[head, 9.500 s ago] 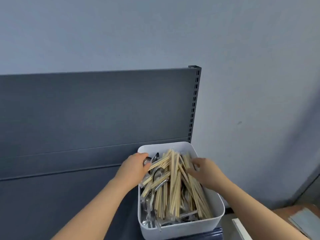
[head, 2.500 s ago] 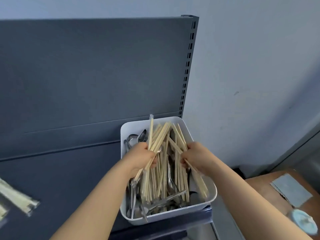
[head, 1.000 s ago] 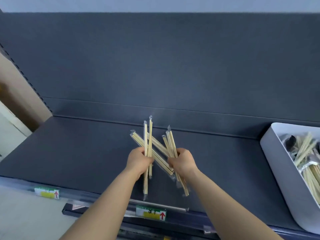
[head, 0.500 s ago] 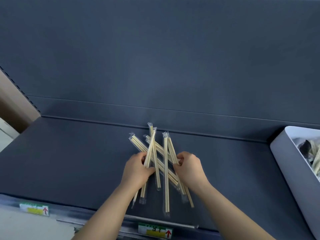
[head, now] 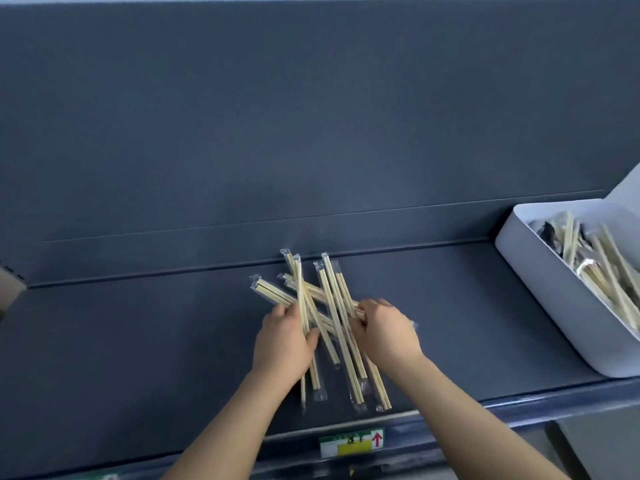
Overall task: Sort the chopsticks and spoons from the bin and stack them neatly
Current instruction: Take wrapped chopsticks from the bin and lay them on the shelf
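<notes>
Both forearms reach forward over a dark grey metal shelf [head: 138,341], where clear-wrapped pale wooden chopsticks [head: 332,299] lie crossed in a loose fan, seemingly to be squared into one stack. The left hand [head: 282,344] and right hand [head: 384,337] each clasp sticks from opposite sides, knuckles up; the white plastic bin [head: 540,296] sits well apart at right

Dark grey shelf [head: 138,341], evenly lit; matching back panel [head: 311,116] rising behind, one faint horizontal seam; green-and-yellow label [head: 349,445] with red arrow on front rail; pale wall [head: 628,185] far right; tan edge [head: 7,289] at left, possibly cardboard.
</notes>
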Tool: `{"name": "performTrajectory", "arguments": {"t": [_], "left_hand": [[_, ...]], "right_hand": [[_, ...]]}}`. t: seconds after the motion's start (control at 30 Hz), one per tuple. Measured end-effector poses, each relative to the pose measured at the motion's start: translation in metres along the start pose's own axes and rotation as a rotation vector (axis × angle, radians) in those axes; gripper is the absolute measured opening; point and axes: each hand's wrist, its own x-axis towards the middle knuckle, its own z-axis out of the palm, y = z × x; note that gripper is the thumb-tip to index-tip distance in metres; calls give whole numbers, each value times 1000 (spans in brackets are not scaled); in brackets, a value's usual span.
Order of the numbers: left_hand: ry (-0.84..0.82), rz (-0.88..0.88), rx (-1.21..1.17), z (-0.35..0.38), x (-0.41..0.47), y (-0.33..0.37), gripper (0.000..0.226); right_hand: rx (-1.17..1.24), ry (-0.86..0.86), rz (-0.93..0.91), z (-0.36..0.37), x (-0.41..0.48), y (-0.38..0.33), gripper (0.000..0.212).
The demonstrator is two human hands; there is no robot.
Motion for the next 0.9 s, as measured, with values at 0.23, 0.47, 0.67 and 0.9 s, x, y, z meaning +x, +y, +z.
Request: {"name": "performTrajectory", "arguments": {"t": [0.23,0.47,0.67,0.9], "left_hand": [[98,266,84,-29,-8,40,41],[98,580,-18,-27,-28,137,40],[46,725,-126,7,-37,234,38],[-22,643,-290,41,-22,353,26]], "right_hand": [[-88,130,-5,-49,-36,20,36],[-111,289,140,-115,-88,91,38],[-84,379,260,-170,-121,181,40],[-49,352,297,-228,-111,297,31]]}}
